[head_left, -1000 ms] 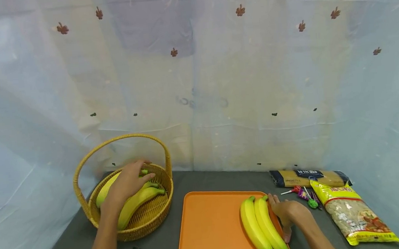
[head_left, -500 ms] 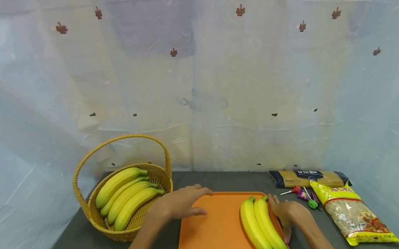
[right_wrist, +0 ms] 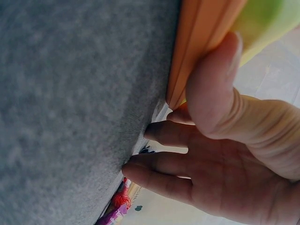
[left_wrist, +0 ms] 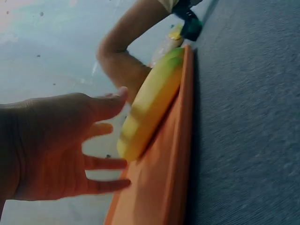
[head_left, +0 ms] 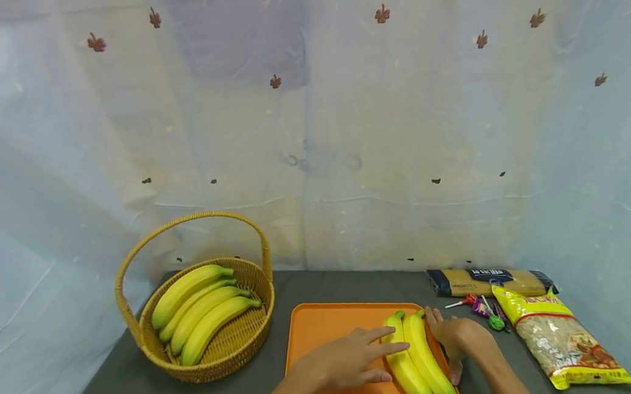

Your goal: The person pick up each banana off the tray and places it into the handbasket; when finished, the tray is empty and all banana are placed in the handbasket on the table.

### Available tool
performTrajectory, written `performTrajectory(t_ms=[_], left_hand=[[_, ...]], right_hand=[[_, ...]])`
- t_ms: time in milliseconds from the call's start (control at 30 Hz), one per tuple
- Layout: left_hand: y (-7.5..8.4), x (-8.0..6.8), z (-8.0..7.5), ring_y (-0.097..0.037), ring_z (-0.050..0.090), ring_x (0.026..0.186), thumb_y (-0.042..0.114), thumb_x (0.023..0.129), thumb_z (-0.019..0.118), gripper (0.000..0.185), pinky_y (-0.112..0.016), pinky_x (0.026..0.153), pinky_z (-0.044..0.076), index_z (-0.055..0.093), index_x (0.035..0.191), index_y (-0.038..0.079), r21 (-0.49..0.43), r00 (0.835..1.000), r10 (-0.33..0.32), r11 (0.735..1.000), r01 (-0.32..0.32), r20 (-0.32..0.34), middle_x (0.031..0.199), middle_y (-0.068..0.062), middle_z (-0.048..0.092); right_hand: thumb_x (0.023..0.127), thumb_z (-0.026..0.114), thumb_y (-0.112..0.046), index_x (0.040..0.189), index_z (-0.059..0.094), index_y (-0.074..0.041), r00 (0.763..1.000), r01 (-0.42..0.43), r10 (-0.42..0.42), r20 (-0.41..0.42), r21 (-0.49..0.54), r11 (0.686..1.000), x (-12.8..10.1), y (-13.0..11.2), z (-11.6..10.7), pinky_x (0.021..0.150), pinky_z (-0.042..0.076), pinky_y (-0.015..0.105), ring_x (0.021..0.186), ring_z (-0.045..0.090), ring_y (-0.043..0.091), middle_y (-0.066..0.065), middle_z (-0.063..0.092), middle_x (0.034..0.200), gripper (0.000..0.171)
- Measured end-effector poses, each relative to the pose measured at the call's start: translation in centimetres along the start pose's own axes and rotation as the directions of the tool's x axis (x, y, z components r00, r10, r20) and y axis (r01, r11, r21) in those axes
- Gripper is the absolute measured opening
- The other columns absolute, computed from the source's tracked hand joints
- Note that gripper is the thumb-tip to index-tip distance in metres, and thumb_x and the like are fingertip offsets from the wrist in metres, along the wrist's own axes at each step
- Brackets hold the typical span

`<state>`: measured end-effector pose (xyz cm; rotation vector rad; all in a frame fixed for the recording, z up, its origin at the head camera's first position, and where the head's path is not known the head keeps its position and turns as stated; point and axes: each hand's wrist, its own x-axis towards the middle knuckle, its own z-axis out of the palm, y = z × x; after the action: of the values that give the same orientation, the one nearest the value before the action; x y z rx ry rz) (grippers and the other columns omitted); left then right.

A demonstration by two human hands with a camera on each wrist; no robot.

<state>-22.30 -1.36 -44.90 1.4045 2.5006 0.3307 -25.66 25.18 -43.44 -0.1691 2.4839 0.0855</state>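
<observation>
Two bananas are laid side by side at the right edge of the orange tray. The left hand is spread flat, fingertips on the nearer banana. The right hand is held relaxed against the tray rim, thumb on it. Risk: the outer banana could be rolled over the low rim if pushed sideways.

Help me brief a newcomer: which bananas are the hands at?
Find the orange tray in front of the person, right of the wicker basket. On its right side lie two bananas, between the left hand and right hand; the other bananas are in the basket.
</observation>
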Motion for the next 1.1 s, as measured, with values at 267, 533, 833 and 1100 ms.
performTrajectory(t_ms=[267, 533, 833, 1100], left_hand=[[0.3, -0.1, 0.4, -0.023, 0.047, 0.147, 0.054, 0.105, 0.050, 0.040, -0.033, 0.099, 0.057, 0.054, 0.143, 0.044, -0.080, 0.995, -0.090, 0.992, 0.092, 0.031, 0.174, 0.011, 0.023], [0.4, 0.4, 0.9, -0.020, 0.057, 0.128, 0.054, 0.104, 0.054, 0.049, -0.033, 0.093, 0.057, 0.042, 0.151, 0.049, -0.049, 0.988, -0.153, 0.987, 0.153, 0.007, 0.158, 0.007, 0.046], [0.8, 1.0, 2.3, -0.015, 0.051, 0.118, 0.058, 0.103, 0.051, 0.055, -0.037, 0.096, 0.051, 0.034, 0.155, 0.057, -0.021, 0.986, -0.169, 0.985, 0.169, 0.002, 0.146, 0.002, 0.054], [1.2, 1.3, 2.4, -0.012, 0.042, 0.090, 0.051, 0.107, 0.052, 0.018, -0.025, 0.071, 0.041, 0.059, 0.120, 0.041, -0.197, 0.961, -0.258, 0.951, 0.236, -0.095, 0.108, 0.002, 0.053]], right_hand=[[0.067, 0.098, -0.016, 0.163, 0.021, 0.003, 1.000, 0.015, -0.015, -0.018, 0.000, 1.000, -0.1, 0.2, -0.1, 0.116, 0.036, 0.072, 0.149, 0.036, 0.057, 0.028, 0.026, 0.169, 0.124], [0.067, 0.098, -0.017, 0.163, 0.020, 0.002, 1.000, 0.002, -0.002, -0.015, -0.002, 1.000, 0.1, 0.1, 0.1, 0.115, 0.037, 0.073, 0.149, 0.036, 0.058, 0.028, 0.026, 0.169, 0.125], [0.068, 0.098, -0.016, 0.162, 0.022, 0.004, 1.000, 0.024, -0.023, -0.010, 0.016, 1.000, -0.1, 0.0, 0.0, 0.116, 0.037, 0.071, 0.148, 0.037, 0.058, 0.029, 0.028, 0.168, 0.123], [0.062, 0.099, -0.022, 0.164, 0.017, 0.001, 1.000, -0.002, 0.002, -0.005, 0.018, 1.000, 1.2, 0.6, 0.5, 0.115, 0.034, 0.076, 0.149, 0.033, 0.059, 0.028, 0.025, 0.170, 0.133]])
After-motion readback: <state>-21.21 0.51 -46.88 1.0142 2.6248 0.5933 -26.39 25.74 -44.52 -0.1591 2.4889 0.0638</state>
